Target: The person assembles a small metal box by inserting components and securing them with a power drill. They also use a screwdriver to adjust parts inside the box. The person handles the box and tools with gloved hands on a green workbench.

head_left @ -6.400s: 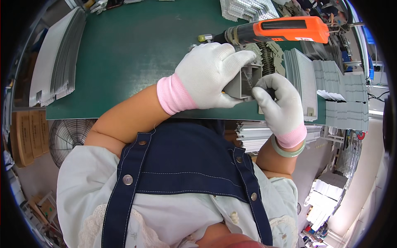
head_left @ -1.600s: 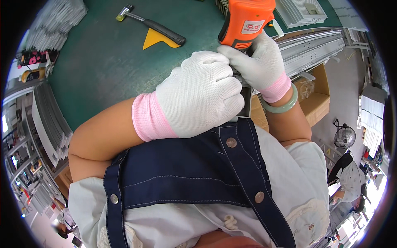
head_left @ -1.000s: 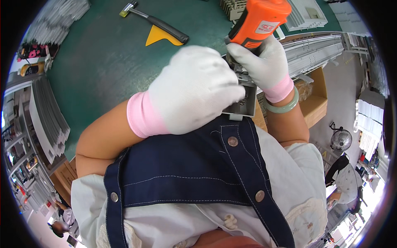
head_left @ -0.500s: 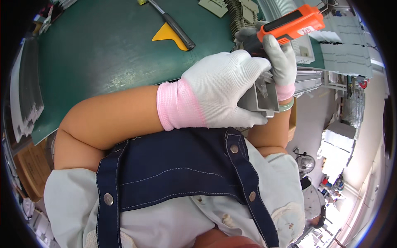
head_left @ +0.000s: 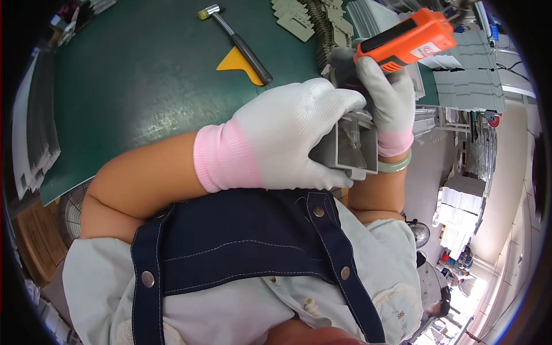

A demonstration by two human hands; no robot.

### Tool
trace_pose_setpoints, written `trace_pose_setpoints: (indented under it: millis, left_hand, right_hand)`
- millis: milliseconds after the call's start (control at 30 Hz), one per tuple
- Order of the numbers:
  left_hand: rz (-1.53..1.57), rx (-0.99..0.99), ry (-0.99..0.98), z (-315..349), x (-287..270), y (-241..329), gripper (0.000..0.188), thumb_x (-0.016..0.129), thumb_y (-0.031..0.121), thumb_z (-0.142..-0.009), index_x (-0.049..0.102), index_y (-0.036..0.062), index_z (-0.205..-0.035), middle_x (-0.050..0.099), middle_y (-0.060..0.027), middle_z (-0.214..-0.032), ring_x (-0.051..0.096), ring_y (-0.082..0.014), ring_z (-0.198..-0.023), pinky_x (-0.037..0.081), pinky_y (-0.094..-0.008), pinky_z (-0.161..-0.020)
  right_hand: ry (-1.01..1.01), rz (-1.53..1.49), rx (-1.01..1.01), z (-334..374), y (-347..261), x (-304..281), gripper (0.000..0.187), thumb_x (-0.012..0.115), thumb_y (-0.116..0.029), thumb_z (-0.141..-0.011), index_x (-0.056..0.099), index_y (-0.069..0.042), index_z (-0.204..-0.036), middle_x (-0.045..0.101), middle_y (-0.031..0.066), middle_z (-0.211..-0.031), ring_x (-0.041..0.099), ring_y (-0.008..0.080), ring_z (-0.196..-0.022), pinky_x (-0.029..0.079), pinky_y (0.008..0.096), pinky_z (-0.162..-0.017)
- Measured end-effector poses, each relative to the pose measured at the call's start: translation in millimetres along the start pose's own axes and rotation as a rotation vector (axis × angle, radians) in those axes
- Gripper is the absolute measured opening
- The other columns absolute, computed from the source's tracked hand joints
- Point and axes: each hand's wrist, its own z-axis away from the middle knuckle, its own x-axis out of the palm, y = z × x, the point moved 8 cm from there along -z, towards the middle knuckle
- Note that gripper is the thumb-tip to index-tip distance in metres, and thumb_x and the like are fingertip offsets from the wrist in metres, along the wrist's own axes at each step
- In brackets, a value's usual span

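My left hand, in a white knit glove with a pink cuff, is closed around a grey, box-shaped hollow piece. The piece's open end faces me, and a clear part shows inside it. In my right hand, gloved the same way, is an orange and black electric screwdriver. Its dark front end slants down to the left, close behind my left fingers. The screwdriver's tip is hidden, so I cannot tell whether it touches the grey piece.
On the green tabletop lie a black-handled hammer and a yellow scraper. Flat grey-green pieces sit at the back beside a stacked row. Stacked pale sheets stand at right and at the left edge.
Both hands appear slightly farther left and lower, along with the grey piece, whose open end shows more fully. The screwdriver stays in my right hand. The tabletop things have shifted in the view.
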Motion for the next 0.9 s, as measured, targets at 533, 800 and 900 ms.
trace_pose_setpoints:
  millis: [533,800,900]
  left_hand:
    - [-0.728,0.045,0.27,22.4,-123.1,-38.9,0.075,0.09,0.026,-0.069,0.052,0.0039,-0.129,0.064,-0.0143,-0.095,0.062,-0.0329,-0.082,0.052,-0.0434,-0.072]
    - [-0.683,0.002,0.26,33.4,-120.7,-69.4,0.075,0.089,0.019,-0.062,0.054,0.0043,-0.127,0.064,-0.0135,-0.097,0.063,-0.0332,-0.082,0.051,-0.0442,-0.075]
    - [-0.632,-0.016,0.269,30.9,-109.7,-77.9,0.074,0.086,0.014,-0.059,0.056,0.0046,-0.125,0.063,-0.0118,-0.092,0.062,-0.0325,-0.08,0.051,-0.0444,-0.073]
  right_hand:
    - [-0.232,0.652,-0.663,-35.1,-12.1,110.8,0.019,0.073,-0.012,-0.082,0.075,-0.009,-0.101,0.06,0.0267,-0.132,0.055,0.0477,-0.126,0.045,0.051,-0.106]
    - [-0.216,0.716,-0.81,-36.1,-27.5,135.0,0.02,0.074,-0.016,-0.075,0.078,-0.016,-0.094,0.058,0.0217,-0.138,0.048,0.0511,-0.13,0.038,0.0581,-0.11]
    - [-0.275,0.878,-0.729,-43.7,-6.1,144.1,0.019,0.071,-0.021,-0.076,0.078,-0.017,-0.093,0.059,0.0203,-0.135,0.047,0.0507,-0.131,0.034,0.0608,-0.111]
